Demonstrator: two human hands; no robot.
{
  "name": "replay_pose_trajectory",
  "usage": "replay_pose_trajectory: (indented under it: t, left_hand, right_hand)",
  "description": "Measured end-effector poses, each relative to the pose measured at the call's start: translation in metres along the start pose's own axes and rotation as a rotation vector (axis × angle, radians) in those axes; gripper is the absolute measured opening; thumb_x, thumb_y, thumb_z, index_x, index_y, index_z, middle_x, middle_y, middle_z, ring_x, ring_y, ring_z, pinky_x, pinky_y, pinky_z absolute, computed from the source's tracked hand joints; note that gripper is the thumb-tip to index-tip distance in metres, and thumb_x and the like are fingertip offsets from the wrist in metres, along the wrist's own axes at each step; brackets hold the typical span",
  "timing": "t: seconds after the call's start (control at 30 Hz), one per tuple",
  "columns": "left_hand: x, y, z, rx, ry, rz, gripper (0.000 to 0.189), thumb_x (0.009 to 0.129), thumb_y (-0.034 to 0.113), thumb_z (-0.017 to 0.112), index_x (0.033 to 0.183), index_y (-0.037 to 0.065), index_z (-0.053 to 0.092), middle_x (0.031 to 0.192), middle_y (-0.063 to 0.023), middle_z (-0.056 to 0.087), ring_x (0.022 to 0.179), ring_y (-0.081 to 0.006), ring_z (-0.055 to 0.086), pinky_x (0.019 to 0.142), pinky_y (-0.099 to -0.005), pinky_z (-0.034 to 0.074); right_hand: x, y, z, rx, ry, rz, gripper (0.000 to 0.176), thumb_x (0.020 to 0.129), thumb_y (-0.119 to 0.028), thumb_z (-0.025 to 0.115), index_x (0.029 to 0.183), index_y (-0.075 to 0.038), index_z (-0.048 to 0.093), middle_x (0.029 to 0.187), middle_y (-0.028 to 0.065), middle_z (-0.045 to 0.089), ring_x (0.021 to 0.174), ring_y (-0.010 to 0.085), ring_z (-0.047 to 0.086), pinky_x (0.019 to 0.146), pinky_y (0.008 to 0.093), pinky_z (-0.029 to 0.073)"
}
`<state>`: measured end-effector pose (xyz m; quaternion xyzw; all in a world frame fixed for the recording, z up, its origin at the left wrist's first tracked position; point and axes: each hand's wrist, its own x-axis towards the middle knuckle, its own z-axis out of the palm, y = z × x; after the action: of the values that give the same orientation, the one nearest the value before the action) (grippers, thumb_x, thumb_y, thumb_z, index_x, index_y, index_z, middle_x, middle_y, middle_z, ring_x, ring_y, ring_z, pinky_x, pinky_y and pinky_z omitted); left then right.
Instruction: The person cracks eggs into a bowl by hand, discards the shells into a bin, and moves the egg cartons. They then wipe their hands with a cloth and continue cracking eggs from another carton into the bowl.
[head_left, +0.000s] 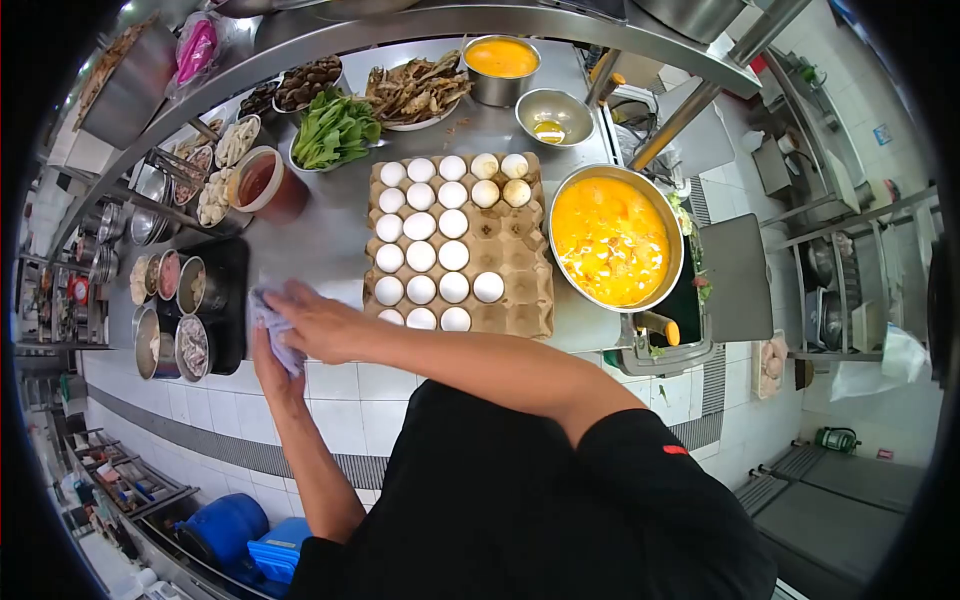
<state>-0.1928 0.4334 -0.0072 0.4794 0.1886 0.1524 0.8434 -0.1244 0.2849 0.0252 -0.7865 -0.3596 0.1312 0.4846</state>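
Note:
At the steel counter's front edge, left of the eggs, both hands are on a bunched pale lilac cloth (287,352). My right hand (318,325) reaches across from the right and presses its fingers onto the cloth from above. My left hand (272,362) grips it from below, its fingers partly hidden by the cloth. To the right of my hands lies a cardboard egg tray (520,290) holding rows of white eggs (421,226), with bare pockets on its right side. A large pan of beaten egg (612,245) stands right of the tray.
A black tray (232,310) with metal cups is left of my hands. Behind stand a tub of red sauce (268,185), leafy greens (335,130), dried fish (418,88), a steel bowl (555,118) and a pot of egg (502,58). A shelf rail (400,25) spans overhead.

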Motion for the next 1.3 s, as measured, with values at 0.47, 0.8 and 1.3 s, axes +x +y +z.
replay_pose_trajectory:
  t: [0.47,0.8,1.3]
  left_hand:
    - [0.122,-0.023,-0.086,1.353,0.098,0.372,0.034,0.091,0.014,0.065,0.122,-0.001,0.064,0.109,-0.0167,0.07,0.089,-0.0211,0.067,0.078,-0.0319,0.052]
    - [-0.011,-0.042,0.184,1.202,-0.763,0.431,0.031,0.082,0.013,0.074,0.111,0.003,0.07,0.09,-0.01,0.064,0.08,-0.0215,0.064,0.072,-0.0326,0.05]
    - [-0.013,-0.065,0.229,1.565,-0.517,0.322,0.03,0.08,0.014,0.07,0.107,0.003,0.067,0.099,-0.0136,0.069,0.097,-0.0304,0.065,0.084,-0.0421,0.052]
  right_hand:
    - [-0.098,0.013,-0.091,-0.221,0.237,-0.113,0.012,0.09,-0.02,0.065,0.087,-0.01,0.068,0.096,0.0059,0.068,0.082,0.0262,0.068,0.067,0.0397,0.056]
    - [-0.181,0.068,-0.167,-0.588,0.182,0.151,0.035,0.082,-0.018,0.07,0.116,-0.013,0.067,0.117,0.0062,0.066,0.092,0.0272,0.068,0.074,0.0378,0.057]
    - [-0.221,0.111,-0.208,0.719,0.631,0.31,0.042,0.083,0.0,0.074,0.114,-0.009,0.047,0.104,0.0076,0.064,0.092,0.0155,0.065,0.08,0.0289,0.054]
